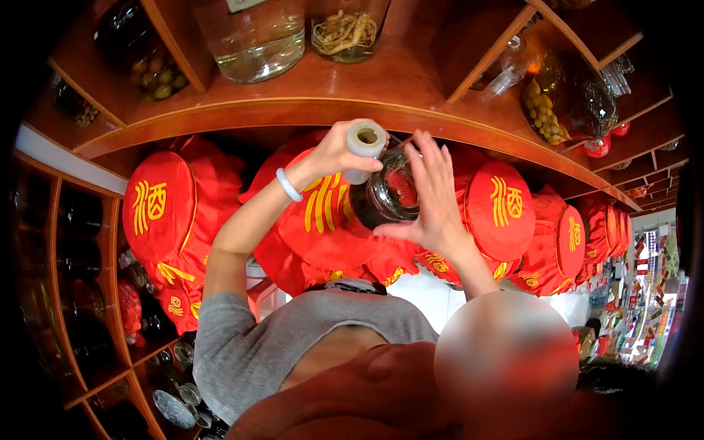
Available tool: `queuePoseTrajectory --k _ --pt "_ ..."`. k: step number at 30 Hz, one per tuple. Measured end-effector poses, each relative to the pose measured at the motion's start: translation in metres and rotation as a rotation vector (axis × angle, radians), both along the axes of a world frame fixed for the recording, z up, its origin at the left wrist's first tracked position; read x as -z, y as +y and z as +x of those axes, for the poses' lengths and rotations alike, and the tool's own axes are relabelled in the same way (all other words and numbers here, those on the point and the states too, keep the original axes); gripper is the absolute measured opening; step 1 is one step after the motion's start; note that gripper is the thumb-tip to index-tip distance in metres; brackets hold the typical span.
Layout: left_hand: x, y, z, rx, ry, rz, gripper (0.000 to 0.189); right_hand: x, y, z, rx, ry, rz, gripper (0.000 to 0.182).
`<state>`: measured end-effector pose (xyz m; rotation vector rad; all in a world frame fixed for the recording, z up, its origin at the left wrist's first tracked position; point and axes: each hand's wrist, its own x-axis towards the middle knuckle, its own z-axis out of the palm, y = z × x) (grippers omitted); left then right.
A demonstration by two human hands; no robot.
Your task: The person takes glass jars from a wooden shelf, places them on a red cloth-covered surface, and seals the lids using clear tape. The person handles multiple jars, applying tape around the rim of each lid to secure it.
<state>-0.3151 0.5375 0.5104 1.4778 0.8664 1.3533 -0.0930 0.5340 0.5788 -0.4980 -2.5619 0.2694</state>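
Observation:
My left hand [335, 151], with a pale bracelet at the wrist, grips a whitish translucent roll [366, 140] with a hollow core, its open end turned up. Just beside and below it, a dark glass jar [371, 206] with a red patch near its top stands against the red cloth covers. My right hand [437, 203] is spread at the right side of the jar, fingers extended and thumb over its near edge; whether it touches the glass is not clear. A thin dark strand or edge shows between the hands above the jar.
Large vessels under red cloth covers [159, 206] with yellow characters line up below a curved wooden shelf [330, 110]. On that shelf stand a jar of clear liquid [258, 49] and a jar of pale roots [344, 33]. Wooden compartments with more jars lie at both sides.

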Motion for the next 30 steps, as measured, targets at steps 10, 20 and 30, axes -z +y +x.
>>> queuePoseTrajectory --k 10,20,30 --pt "0.0 -0.007 0.006 -0.127 -0.042 0.071 0.041 0.012 0.019 -0.024 0.084 -0.077 -0.108 0.097" --pt "0.003 -0.015 -0.005 0.014 0.048 0.131 0.038 0.011 0.017 -0.028 0.072 -0.058 -0.111 0.071" --pt "0.002 -0.044 0.006 -0.085 0.03 0.104 0.037 0.008 0.014 -0.03 0.052 -0.077 -0.126 0.066"
